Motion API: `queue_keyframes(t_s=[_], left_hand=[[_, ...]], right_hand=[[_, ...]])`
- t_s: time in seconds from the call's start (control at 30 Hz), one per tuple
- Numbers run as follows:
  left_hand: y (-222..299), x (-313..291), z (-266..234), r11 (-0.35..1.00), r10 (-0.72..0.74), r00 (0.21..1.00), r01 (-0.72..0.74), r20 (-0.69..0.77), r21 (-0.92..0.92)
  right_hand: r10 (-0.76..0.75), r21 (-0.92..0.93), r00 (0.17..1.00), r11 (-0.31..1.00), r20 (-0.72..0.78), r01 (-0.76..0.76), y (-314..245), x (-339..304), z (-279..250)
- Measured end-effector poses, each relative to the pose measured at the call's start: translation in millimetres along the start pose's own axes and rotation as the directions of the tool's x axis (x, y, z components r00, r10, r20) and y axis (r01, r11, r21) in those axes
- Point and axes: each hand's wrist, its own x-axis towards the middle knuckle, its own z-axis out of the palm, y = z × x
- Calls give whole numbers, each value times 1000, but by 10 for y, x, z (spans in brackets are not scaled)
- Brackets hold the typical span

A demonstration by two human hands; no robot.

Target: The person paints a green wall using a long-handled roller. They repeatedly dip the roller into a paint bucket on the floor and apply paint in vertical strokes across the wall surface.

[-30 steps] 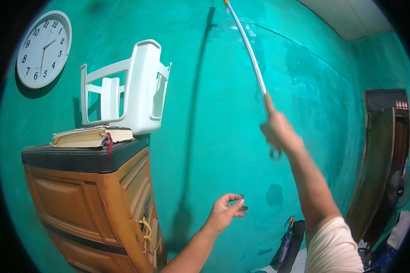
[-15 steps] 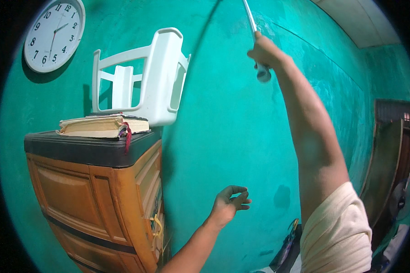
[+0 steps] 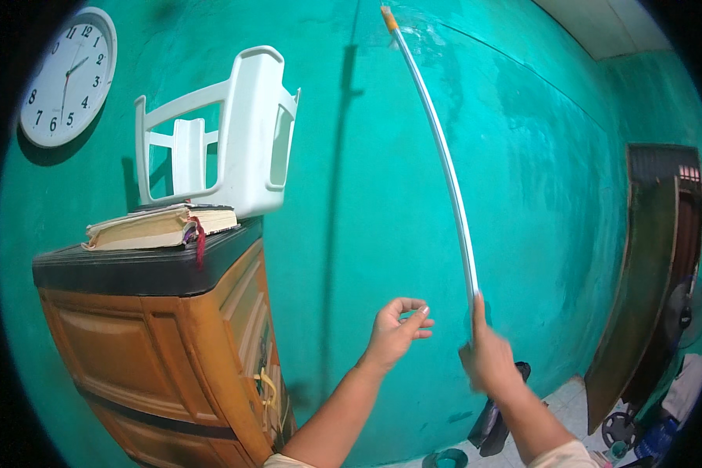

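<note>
a long, slim white pole (image 3: pixel 446 160) is held up in the right hand (image 3: pixel 491 363), slanting left toward its top before the green wall (image 3: pixel 382 234); its tip (image 3: pixel 390 21) is orange, its contact with the wall unclear.

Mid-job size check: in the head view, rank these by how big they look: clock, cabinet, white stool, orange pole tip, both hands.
1. Brown cabinet, cut off at the lower edge
2. White stool
3. Wall clock
4. Left hand and right hand: too alike to rank
5. Orange pole tip
</note>
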Motion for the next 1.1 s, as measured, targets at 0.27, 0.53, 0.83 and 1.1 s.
queue_keyframes(t_s=[0.27, 0.53, 0.83, 1.1], left_hand=[[-130, 33, 43, 997, -28, 998, 32, 59, -68], [30, -49, -38, 997, -5, 998, 9, 62, -71], [276, -104, 26, 997, -5, 1000, 7, 27, -77], [293, -97, -190, 998, 40, 999, -40, 0, -40]], right_hand=[[-26, 149, 996, 989, 84, 13, -23, -1146, 88], [-22, -2, 996, 1000, -87, 22, -566, 776, -605], [-273, 1, 906, 957, -324, 289, -1296, 3120, -1709], [-167, 94, 945, 975, -281, 200, -2284, 3446, -2037]])
